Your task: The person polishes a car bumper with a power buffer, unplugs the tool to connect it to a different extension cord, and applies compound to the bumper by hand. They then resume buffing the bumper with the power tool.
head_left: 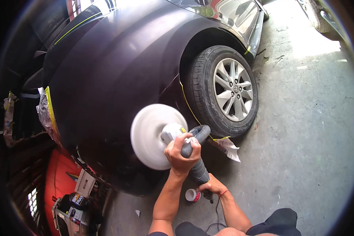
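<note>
Left hand (181, 157): fingers wrapped round polisher (200, 172) front. Right hand (214, 184): fingers gripping its rear, lower centre. White pad (146, 137) overlaps dark bumper (102, 122) in view.

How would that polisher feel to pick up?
The polisher is probably heavy, since the left hand and right hand both hold it. Its casing looks stiff. The white pad appears blurred, so it may be spinning and could tug sideways.

We are seeing daylight glaring off the concrete floor (299, 118) at upper right, shadow swallowing the far left, distortion bending the black-rimmed edges, and motion blur smearing the white pad (147, 137).
</note>
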A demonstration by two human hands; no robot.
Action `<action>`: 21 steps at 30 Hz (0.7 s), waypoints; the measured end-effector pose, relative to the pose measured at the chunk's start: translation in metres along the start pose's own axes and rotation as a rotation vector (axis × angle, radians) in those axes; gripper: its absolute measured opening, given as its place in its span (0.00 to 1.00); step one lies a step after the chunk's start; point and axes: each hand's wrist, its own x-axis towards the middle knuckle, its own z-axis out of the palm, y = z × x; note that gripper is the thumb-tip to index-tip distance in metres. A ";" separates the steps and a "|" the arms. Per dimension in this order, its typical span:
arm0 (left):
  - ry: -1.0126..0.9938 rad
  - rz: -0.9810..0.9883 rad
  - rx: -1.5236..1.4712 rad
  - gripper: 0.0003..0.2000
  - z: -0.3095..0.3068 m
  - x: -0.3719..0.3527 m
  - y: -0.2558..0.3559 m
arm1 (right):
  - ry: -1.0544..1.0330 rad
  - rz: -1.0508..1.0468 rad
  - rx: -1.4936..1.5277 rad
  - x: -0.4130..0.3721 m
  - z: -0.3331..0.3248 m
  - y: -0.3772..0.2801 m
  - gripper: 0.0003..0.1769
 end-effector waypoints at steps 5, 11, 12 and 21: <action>-0.013 0.022 -0.033 0.06 0.034 -0.022 0.004 | 0.032 0.091 0.041 -0.014 -0.027 0.022 0.13; 0.005 -0.001 -0.007 0.06 0.042 0.014 0.007 | 0.037 0.009 0.152 0.001 -0.022 -0.020 0.13; 0.067 -0.011 -0.076 0.06 0.040 0.017 -0.003 | 0.057 0.048 0.031 0.004 -0.022 -0.033 0.12; 0.088 -0.137 -0.174 0.06 0.024 0.050 -0.018 | 0.117 0.054 -0.122 0.022 -0.013 -0.065 0.10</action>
